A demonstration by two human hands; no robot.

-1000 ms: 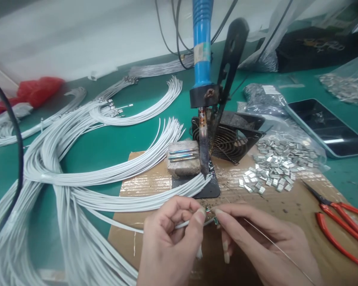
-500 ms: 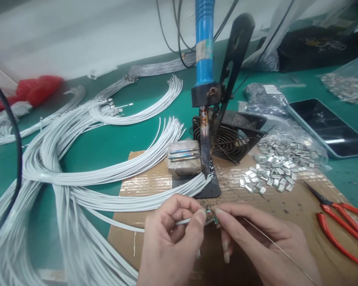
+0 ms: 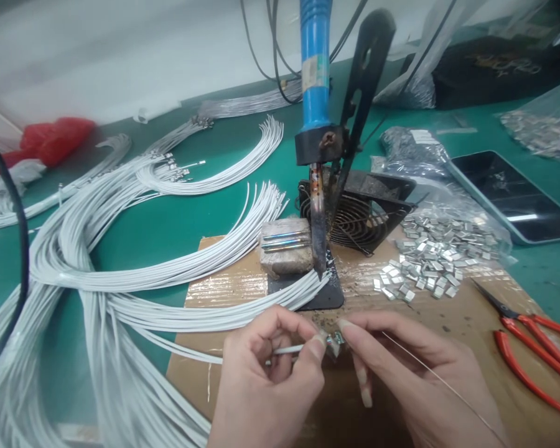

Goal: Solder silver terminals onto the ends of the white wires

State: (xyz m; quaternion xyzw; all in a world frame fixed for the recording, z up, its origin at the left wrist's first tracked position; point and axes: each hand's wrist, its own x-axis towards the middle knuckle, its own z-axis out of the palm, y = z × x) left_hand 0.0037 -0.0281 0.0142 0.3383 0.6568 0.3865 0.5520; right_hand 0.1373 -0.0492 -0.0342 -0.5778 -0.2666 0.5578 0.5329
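My left hand pinches a white wire between thumb and forefinger. At the wire's end, just past the thumb tip, sits a small shiny metal piece. My right hand is closed beside it, thumb and forefinger tips close to the metal piece; whether they touch it I cannot tell. A thin solder wire runs out of the right hand toward the lower right. Above both hands, a blue-handled soldering iron is clamped tip down, its tip near the ends of a white wire bundle.
Behind the iron stand a metal block and a black fan. Loose metal pieces lie right on the cardboard, with red-handled scissors and a phone beyond. More white wire bundles spread left.
My right fingertips have drawn slightly right, away from the metal piece, which now shows more. My left hand keeps its pinch on the wire. The whole view has shifted a little.
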